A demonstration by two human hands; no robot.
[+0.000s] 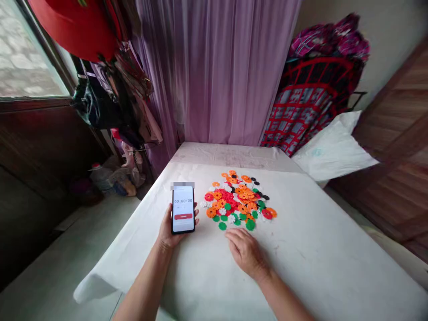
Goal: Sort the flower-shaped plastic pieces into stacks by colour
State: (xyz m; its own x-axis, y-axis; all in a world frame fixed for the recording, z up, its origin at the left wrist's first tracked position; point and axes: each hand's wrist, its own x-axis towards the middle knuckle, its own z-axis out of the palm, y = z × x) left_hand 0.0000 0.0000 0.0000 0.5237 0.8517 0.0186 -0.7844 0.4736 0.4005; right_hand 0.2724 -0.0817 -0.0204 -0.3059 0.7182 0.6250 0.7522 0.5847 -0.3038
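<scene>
My left hand (169, 227) is wrapped round a smartphone (183, 225), held upright with its lit screen facing me. The screen shows a timer at zero above a red button. My right hand (245, 252) rests on the white-covered table, palm down, fingers loosely bent and holding nothing. Just beyond its fingertips lies a loose heap of flower-shaped plastic discs (245, 195) in orange, red, white, green and black. A green disc (250, 224) at the near edge of the heap is closest to that hand.
A white cloth (301, 249) covers the table and hangs over its left edge. Purple curtains (227, 76) hang behind. Bags (96, 102) and a red hat (76, 26) hang at the left. Past the right edge are a white plastic sheet (337, 149) and a red-and-black checked cloth (301, 107).
</scene>
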